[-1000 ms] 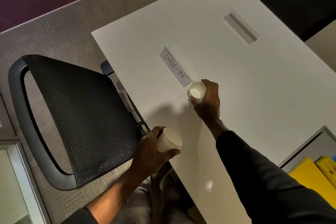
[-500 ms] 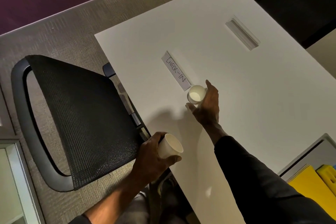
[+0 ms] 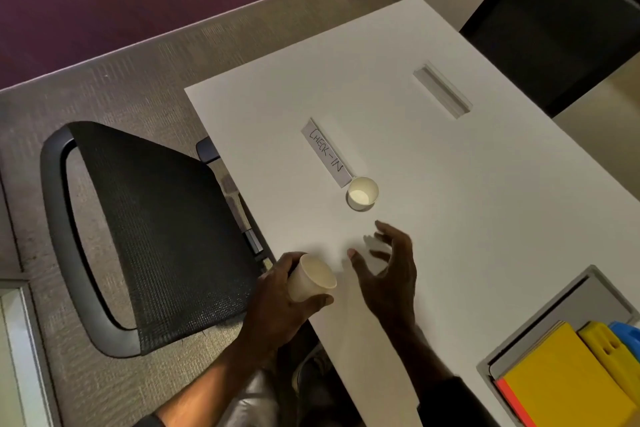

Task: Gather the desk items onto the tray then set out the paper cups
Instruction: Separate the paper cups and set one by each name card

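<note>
**Cup Placement: One Set, One in Hand**

While the head view is the only view supplied, it shows the whole working area. One paper cup [image 3: 362, 193] stands upright on the white desk [image 3: 467, 204], its rim just touching the near end of the folded "CHECK-IN" sign [image 3: 326, 152]. This position suggests the cup is meant to sit beside the sign, where visitors can reach it.

The right hand [image 3: 388, 270] is empty, fingers spread and loosely curled, hovering over the desk a short way nearer the person than the standing cup and clear of it. The left hand [image 3: 280, 291] is at the desk's near edge, wrapped around a second cup [image 3: 311, 279], which is tilted with its mouth toward the right hand. That tilt appears to present the cup for a transfer or a direct placement.

At the lower right, a grey tray [image 3: 540, 333] holds a yellow folder [image 3: 561, 381], a yellow item [image 3: 606, 347] and a blue item [image 3: 628, 333], so gathering looks complete. A black mesh chair [image 3: 149, 222] stands left of the desk.

Next step, as judged: set the second cup upright, apart from the first.
</note>
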`<state>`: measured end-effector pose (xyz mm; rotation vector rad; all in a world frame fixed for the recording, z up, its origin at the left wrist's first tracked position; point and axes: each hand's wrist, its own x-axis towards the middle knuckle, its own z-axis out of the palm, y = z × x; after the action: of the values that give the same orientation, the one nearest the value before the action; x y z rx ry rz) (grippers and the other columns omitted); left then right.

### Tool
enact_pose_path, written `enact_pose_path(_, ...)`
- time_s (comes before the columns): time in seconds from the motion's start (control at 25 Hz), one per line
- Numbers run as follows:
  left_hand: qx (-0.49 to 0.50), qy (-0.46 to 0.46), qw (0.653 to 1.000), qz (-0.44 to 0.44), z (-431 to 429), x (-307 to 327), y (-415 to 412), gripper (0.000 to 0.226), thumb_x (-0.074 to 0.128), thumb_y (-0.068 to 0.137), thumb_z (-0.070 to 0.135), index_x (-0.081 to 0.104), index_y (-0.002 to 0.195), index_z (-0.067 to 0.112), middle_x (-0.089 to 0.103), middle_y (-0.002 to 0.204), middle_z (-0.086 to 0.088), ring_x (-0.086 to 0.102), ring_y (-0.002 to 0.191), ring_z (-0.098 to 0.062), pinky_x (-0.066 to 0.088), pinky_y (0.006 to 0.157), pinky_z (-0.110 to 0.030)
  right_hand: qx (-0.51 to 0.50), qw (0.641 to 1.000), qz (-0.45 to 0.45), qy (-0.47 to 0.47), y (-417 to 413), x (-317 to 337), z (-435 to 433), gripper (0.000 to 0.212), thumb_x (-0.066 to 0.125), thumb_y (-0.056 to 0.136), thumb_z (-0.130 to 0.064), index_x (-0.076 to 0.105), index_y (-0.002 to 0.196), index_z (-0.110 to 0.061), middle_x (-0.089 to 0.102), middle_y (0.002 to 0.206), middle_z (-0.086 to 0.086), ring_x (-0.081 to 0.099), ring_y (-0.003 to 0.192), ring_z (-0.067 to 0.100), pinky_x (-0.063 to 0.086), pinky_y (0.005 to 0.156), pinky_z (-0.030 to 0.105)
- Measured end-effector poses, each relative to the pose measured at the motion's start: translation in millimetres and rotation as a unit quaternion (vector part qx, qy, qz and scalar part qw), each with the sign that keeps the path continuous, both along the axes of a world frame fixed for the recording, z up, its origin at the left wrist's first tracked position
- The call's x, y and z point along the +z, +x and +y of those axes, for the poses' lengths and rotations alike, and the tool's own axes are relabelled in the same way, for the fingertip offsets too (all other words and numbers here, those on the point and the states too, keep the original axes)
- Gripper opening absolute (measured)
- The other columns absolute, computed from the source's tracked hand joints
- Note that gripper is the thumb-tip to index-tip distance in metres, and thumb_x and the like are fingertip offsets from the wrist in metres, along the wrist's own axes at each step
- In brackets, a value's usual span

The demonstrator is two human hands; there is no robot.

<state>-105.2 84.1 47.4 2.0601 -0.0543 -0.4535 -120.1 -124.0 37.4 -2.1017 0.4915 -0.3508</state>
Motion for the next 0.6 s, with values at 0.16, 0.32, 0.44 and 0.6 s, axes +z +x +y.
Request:
enact_pose_path(0.16, -0.009, -0.024, 0.998, -0.066, 1.8, 18.4, -10.2, 0.073, 0.085, 0.07, 0.067, 0.06, 0.129, 0.032, 0.069, 0.121, 0.02, 0.069, 0.109, -0.003, 0.064, 0.085, -0.03, 0.046, 0.994, 0.035, 0.092, -34.4, 43.5, 30.9, 0.069, 0.079, 0.077, -0.059, 0.051, 0.134, -0.032, 0.063, 0.125, -0.016, 0.067, 0.106, 0.005, 0.062, 0.08, 0.025)
enact_pose_path(0.32, -0.005, -0.047, 0.992, -0.12, 4.6, 35.3, -25.0, 0.072, 0.081, 0.082, 0.061, 0.062, 0.131, 0.013, 0.072, 0.121, 0.004, 0.073, 0.108, -0.01, 0.066, 0.084, -0.031, 0.101, 0.989, 0.071, 0.084, -44.0, 66.6, 54.9, 0.086, 0.077, 0.071, -0.07, 0.046, 0.14, -0.028, 0.062, 0.132, -0.012, 0.063, 0.112, 0.005, 0.06, 0.089, 0.024)
enact_pose_path(0.44, -0.01, -0.044, 0.987, -0.153, 15.6, 49.9, -30.9, 0.069, 0.078, 0.084, 0.063, 0.062, 0.13, 0.014, 0.072, 0.119, 0.006, 0.073, 0.109, -0.006, 0.065, 0.087, -0.027, 0.118, 0.988, 0.079, 0.06, -43.5, 78.0, 74.9, 0.09, 0.088, 0.068, -0.055, 0.047, 0.141, -0.022, 0.064, 0.127, -0.008, 0.064, 0.106, 0.009, 0.06, 0.088, 0.025)
enact_pose_path(0.6, -0.013, -0.008, 0.971, -0.239, 41.9, 68.9, -35.9, 0.063, 0.088, 0.083, 0.039, 0.066, 0.127, 0.001, 0.075, 0.117, -0.006, 0.073, 0.109, -0.014, 0.063, 0.089, -0.024, 0.106, 0.987, 0.044, 0.116, -41.0, 93.2, 103.2, 0.076, 0.095, 0.068, -0.031, 0.056, 0.133, -0.024, 0.07, 0.118, -0.009, 0.07, 0.102, 0.012, 0.059, 0.082, 0.017)
